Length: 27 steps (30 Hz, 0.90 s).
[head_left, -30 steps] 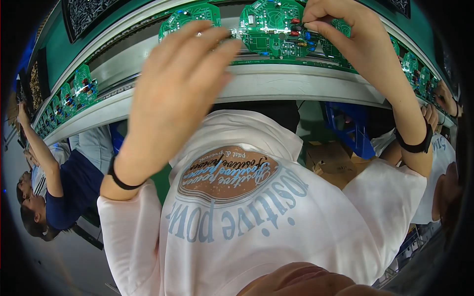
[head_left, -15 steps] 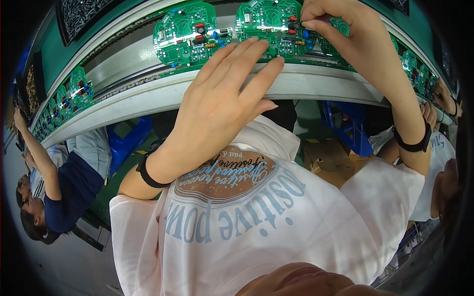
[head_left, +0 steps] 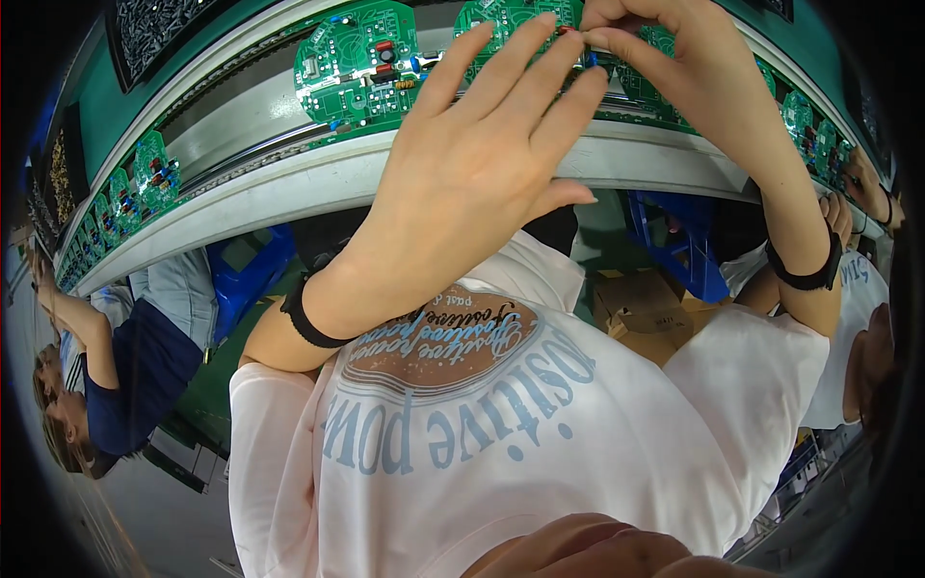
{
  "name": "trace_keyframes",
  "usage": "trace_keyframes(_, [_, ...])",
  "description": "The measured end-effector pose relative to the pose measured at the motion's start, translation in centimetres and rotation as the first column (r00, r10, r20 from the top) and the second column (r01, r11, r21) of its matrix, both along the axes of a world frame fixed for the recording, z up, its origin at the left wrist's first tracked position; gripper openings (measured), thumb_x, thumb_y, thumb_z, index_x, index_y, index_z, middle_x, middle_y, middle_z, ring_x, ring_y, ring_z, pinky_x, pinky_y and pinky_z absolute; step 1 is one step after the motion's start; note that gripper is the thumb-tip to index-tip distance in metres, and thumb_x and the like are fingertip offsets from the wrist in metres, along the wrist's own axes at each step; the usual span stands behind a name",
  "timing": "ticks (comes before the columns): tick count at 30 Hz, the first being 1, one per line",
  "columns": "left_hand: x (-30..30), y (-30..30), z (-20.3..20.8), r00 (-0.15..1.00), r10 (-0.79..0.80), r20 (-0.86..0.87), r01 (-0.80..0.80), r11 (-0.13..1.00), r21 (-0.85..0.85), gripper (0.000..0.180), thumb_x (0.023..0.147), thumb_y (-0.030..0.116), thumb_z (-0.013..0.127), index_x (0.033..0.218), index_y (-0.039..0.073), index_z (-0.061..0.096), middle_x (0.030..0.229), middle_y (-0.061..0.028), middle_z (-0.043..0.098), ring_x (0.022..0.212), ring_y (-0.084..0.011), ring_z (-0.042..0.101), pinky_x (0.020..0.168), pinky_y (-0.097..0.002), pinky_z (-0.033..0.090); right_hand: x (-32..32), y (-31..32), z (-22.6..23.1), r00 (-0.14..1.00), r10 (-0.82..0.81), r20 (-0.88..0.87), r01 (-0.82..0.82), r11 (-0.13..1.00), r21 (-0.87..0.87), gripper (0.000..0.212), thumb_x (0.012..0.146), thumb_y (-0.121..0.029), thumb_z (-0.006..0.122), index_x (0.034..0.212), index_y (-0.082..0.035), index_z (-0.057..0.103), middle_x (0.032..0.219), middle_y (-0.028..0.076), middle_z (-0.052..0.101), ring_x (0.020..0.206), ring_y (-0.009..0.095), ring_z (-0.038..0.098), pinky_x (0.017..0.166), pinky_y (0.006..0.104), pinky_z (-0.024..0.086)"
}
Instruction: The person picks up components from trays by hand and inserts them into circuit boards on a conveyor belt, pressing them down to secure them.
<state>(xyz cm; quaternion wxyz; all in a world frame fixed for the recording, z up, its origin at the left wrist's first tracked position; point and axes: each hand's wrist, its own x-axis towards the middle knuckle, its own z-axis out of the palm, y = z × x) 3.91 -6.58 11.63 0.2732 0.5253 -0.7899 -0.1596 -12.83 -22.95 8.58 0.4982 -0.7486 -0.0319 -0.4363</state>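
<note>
My left hand (head_left: 487, 154) is spread palm down over a green circuit board (head_left: 515, 13) and hides most of it. Its fingers reach across the components. At that board's right side, thumb and forefinger of my right hand (head_left: 670, 53) are pinched together, close to a red component; whatever they grip is too small or hidden. To the left lies another green board (head_left: 332, 82), carrying red, black and blue components and a banded resistor (head_left: 404, 85). Part of a further board (head_left: 644, 101) shows beneath my right hand.
A pale rail (head_left: 318, 169) runs along the near side of the line. More boards (head_left: 120, 207) stand farther left. A black tray (head_left: 159, 39) of small dark parts sits at the upper left. Co-workers are at both sides; one's hand (head_left: 862, 183) is at the far right.
My left hand has moved forward and right, covering more of the middle board. The boards have shifted slightly left. My right hand stays pinched at nearly the same place. The left co-worker's arm has lowered.
</note>
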Motion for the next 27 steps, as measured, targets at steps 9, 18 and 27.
trace_keyframes(9, [0.6,0.5,-0.1,0.998,0.045,0.033,-0.045,0.999,0.008,0.075,0.066,0.031,0.089,0.132,0.008,0.061,0.141,-0.0099,0.058,0.136,-0.0304,0.051,0.114,-0.0482,0.040,-0.3,0.0,-0.3,1.000,0.024,0.004,-0.024,0.999,0.040,0.011,0.087,-0.004,0.075,0.091,0.000,0.066,0.089,0.013,0.068,0.082,0.031,0.067,0.072,0.0380,0.052])
trace_keyframes(18, [1.5,2.5,-0.7,0.999,0.043,0.032,-0.044,0.999,0.032,0.073,0.072,0.030,0.086,0.137,0.010,0.062,0.144,-0.0133,0.057,0.133,-0.0346,0.055,0.112,-0.0494,0.042,-0.9,1.4,5.6,0.790,-0.231,-0.568,0.104,0.963,-0.247,0.011,0.087,-0.003,0.074,0.093,0.000,0.065,0.089,0.014,0.066,0.083,0.035,0.065,0.072,0.0401,0.051])
trace_keyframes(27, [1.2,2.8,-1.1,0.998,0.066,0.025,-0.067,0.996,0.051,0.073,0.073,0.029,0.086,0.138,0.010,0.060,0.144,-0.0135,0.057,0.132,-0.0318,0.056,0.113,-0.0489,0.042,-0.9,1.5,6.7,0.497,-0.365,-0.787,0.031,0.914,-0.405,0.010,0.088,-0.004,0.072,0.094,0.000,0.064,0.089,0.014,0.065,0.083,0.036,0.065,0.070,0.0417,0.051])
